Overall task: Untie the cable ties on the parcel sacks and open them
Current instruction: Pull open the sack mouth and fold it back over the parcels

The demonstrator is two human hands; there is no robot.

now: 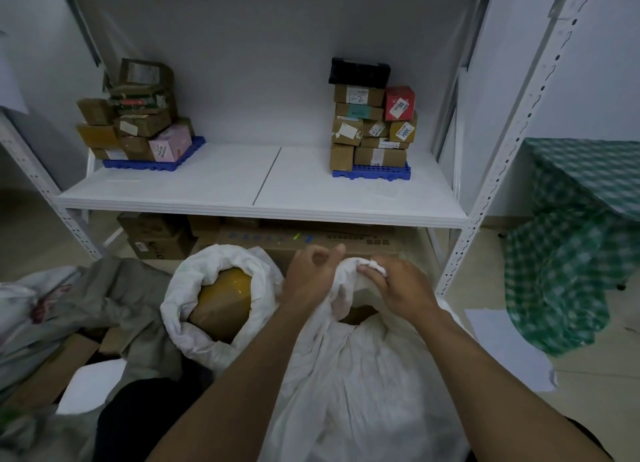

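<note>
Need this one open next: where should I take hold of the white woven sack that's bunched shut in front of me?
Grip the white woven sack at its gathered neck, just under the bunched tip, coming from above and from both sides. The fabric narrows to a twisted knot there, so it fits a fist. The left hand already holds the neck and the right hand pinches the tip. I can't make out the cable tie.

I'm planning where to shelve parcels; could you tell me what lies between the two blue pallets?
Only bare white shelf lies between the left blue pallet and right blue pallet, per the head view.
</note>
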